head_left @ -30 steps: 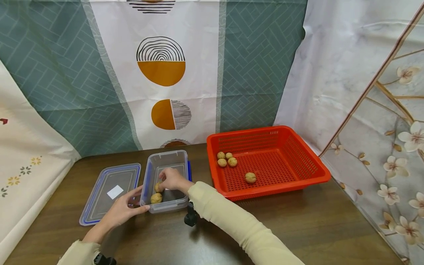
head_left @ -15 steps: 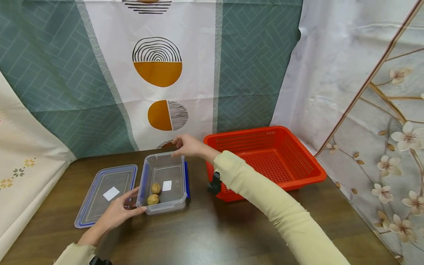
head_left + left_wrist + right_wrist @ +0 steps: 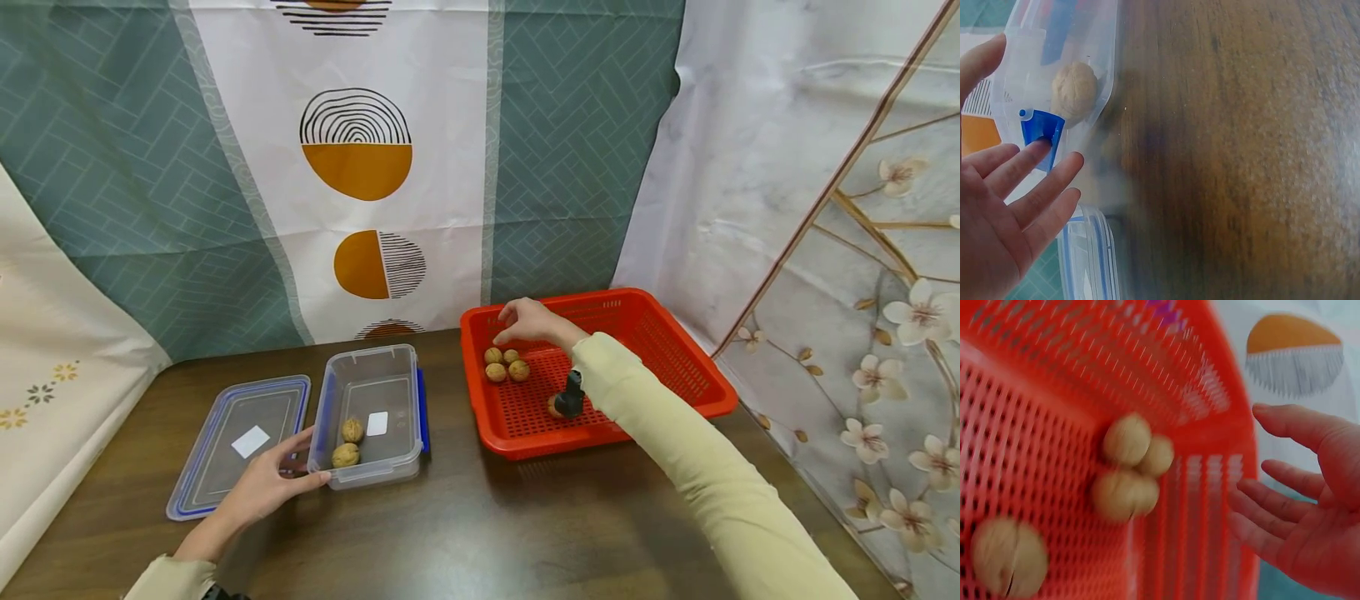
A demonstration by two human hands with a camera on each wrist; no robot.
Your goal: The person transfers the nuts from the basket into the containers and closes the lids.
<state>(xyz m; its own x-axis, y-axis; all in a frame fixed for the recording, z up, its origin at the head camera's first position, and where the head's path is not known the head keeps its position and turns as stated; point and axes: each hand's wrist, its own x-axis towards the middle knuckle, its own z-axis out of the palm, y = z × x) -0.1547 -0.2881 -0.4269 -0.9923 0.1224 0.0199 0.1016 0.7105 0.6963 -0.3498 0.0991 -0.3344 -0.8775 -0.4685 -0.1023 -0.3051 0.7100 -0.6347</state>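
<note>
A clear plastic food container stands on the left part of the table with two walnuts inside and a white label on its bottom. My left hand rests at its near left corner, fingers spread; in the left wrist view a finger touches the blue clip. Over the left back part of the red basket hovers my right hand, holding nothing, its fingers apart in the right wrist view. Below it several walnuts cluster in the basket's left corner. Another walnut lies apart, partly covered by the wrist camera in the head view.
The container's lid, clear with a blue seal and a white label, lies flat left of the container. Patterned curtain cloth hangs behind the table and along both sides. Brown table surface stretches along the front.
My right hand has left the container, where it was at a walnut, and moved right over the basket. Both walnuts stay in the container. My left hand keeps its place at the corner.
</note>
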